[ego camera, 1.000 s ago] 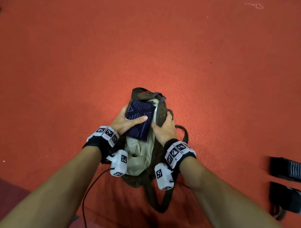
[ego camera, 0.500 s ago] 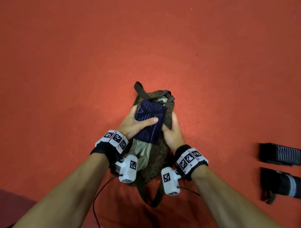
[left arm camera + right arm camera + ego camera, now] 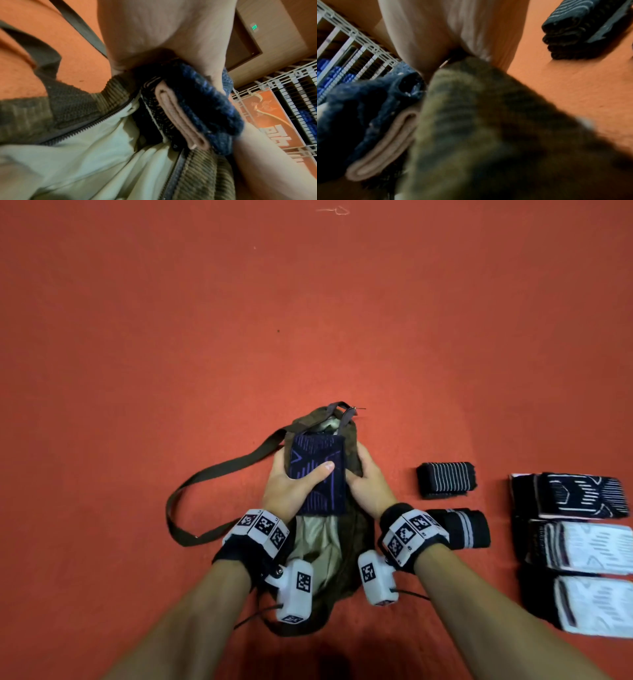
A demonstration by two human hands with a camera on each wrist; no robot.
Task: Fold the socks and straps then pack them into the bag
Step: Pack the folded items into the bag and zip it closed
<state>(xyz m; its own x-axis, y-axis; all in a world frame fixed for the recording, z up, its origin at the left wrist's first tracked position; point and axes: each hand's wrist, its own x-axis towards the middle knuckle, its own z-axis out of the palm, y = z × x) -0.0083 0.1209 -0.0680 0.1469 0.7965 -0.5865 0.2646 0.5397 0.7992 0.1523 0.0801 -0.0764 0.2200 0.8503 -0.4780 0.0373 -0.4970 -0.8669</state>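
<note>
A brown corduroy bag (image 3: pixel 356 546) with pale lining (image 3: pixel 318 546) lies open on the red floor. My left hand (image 3: pixel 291 484) grips a folded navy sock with purple lines (image 3: pixel 317 474), thumb across its top, holding it over the bag's mouth. In the left wrist view the folded sock (image 3: pixel 211 108) shows tan inner layers above the zip (image 3: pixel 89 125). My right hand (image 3: pixel 368 484) grips the bag's right rim, holding the opening apart. The right wrist view shows the bag's corduroy edge (image 3: pixel 471 121) beside the navy sock (image 3: pixel 359 108).
Two rolled black striped straps (image 3: pixel 445 479) (image 3: pixel 469 529) lie right of the bag. Further right is a column of folded socks, one black (image 3: pixel 582 494) and two white (image 3: pixel 592 549) (image 3: pixel 599 607). The bag's long shoulder strap (image 3: pixel 212 481) loops out to the left.
The view has swung right, bringing the straps and folded socks into sight. The bag's shoulder strap now loops out left. Both hands keep their holds on sock and bag.
</note>
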